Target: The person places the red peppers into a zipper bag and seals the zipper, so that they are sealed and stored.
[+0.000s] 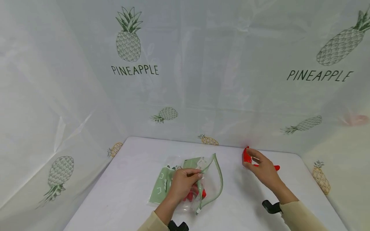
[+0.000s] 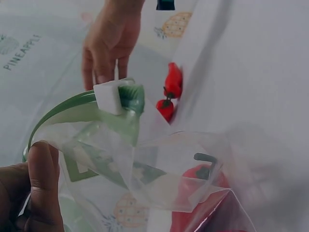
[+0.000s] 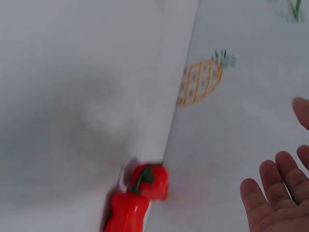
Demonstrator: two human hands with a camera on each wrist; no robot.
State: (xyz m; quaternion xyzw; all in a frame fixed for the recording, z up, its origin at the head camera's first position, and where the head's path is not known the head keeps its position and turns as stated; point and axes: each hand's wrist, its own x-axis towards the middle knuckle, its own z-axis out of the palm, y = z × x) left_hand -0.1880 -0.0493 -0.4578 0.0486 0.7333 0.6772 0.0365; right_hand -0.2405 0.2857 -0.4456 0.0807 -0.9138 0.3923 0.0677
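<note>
My left hand (image 1: 182, 183) pinches the green-edged rim of a clear zip bag (image 1: 212, 195), whose mouth gapes toward the right. Red peppers (image 1: 190, 194) lie inside the bag; one shows through the plastic in the left wrist view (image 2: 193, 193). Over the back right of the table, my right hand (image 1: 264, 170) is spread with its fingers apart, beside a red pepper (image 1: 246, 155). Another red piece (image 1: 277, 167) shows past that hand. Two red peppers with green stems (image 3: 126, 212) (image 3: 150, 181) appear in the right wrist view, apart from the fingers.
The white table (image 1: 121, 192) meets a hanging pineapple-print sheet (image 1: 185, 80) at its back edge. Green printed packaging (image 1: 160, 189) lies flat at the left of the bag's mouth. Black straps or mounts (image 1: 271, 207) show at both wrists.
</note>
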